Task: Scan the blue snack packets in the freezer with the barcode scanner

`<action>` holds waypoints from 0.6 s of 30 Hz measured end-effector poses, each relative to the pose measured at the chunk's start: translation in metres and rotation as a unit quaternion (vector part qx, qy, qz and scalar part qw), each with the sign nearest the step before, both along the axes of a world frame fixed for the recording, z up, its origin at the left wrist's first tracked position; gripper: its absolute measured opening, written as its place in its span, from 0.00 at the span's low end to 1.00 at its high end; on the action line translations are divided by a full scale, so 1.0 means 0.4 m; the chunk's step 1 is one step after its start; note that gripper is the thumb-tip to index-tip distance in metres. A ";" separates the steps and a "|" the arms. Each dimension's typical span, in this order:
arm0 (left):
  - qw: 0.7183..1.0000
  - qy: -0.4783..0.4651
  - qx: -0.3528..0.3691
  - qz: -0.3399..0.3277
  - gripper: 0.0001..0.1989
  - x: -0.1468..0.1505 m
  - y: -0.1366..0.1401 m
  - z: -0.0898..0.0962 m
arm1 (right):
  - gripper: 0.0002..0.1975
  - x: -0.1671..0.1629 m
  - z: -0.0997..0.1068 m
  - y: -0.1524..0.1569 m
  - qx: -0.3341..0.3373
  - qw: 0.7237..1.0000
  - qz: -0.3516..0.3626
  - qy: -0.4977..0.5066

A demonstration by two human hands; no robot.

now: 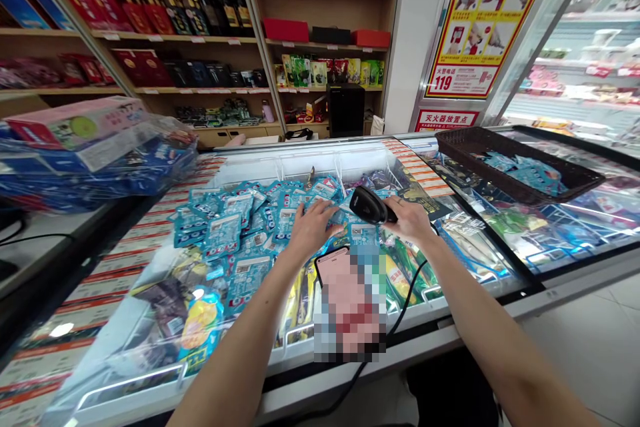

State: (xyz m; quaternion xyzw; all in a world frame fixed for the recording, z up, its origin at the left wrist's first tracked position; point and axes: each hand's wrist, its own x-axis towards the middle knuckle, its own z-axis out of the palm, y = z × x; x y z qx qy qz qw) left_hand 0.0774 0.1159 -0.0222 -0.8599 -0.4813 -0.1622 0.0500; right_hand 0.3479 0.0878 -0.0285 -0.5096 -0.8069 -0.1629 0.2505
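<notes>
1. Nearest to me, two bare forearms [240,333] reach over a glass-topped freezer [555,297], both cut off at the lower edge; a dark shape [445,387] between them defies identification.
2. Right grip [411,219]: clamped on a black handheld scanner [367,205], its handle mostly covered by the fingers.
3. Black cable [407,303]: passes behind the right forearm; I cannot see whether it joins the scanner.
4. Left grip [313,227]: fingers apart, over the blue packets [223,235]; contact underneath is hidden.
5. Blue packets: heaped left of and beyond the left grip. Glare obscures which lie above the glass and which below.
6. Phone [334,270]: on the glass between the forearms, lower portion lost to coarse squares.
7. Brown basket [575,192]: rear right, containing similar packets, count indeterminable.
8. Plastic-wrapped boxes [100,140]: at left, smeared and cut off by the edge.
</notes>
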 end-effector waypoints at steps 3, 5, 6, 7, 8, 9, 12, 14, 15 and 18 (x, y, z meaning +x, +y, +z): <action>0.999 0.016 0.015 0.033 0.22 -0.028 0.016 -0.009 | 0.16 0.002 0.001 0.000 -0.005 1.000 -0.004 0.005; 0.998 0.024 0.024 0.053 0.22 -0.048 0.026 -0.006 | 0.17 0.004 0.000 0.001 -0.008 1.000 -0.004 0.007; 0.998 0.028 0.025 0.059 0.21 -0.056 0.029 -0.003 | 0.17 0.006 -0.001 0.002 -0.010 1.000 -0.004 0.007; 0.997 0.032 0.023 0.065 0.21 -0.062 0.031 0.000 | 0.17 0.008 -0.003 0.002 -0.011 1.000 -0.005 0.007; 0.997 0.035 0.020 0.070 0.21 -0.066 0.032 0.003 | 0.17 0.009 -0.004 0.003 -0.012 1.000 -0.007 0.006; 0.996 0.037 0.017 0.075 0.21 -0.068 0.032 0.005 | 0.18 0.011 -0.006 0.004 -0.012 1.000 -0.009 0.006; 0.994 0.039 0.015 0.099 0.21 -0.070 0.028 0.010 | 0.19 0.015 -0.009 0.006 -0.014 1.000 -0.018 0.003; 0.993 0.040 0.026 0.112 0.21 -0.068 0.024 0.009 | 0.19 0.018 -0.011 0.006 -0.012 1.000 -0.025 0.005; 0.992 0.039 0.034 0.116 0.22 -0.067 0.022 0.007 | 0.19 0.019 -0.011 0.007 -0.011 0.999 -0.030 0.007; 0.990 0.032 0.068 0.119 0.23 -0.064 0.020 0.001 | 0.18 0.020 -0.010 0.008 -0.007 0.999 -0.046 0.009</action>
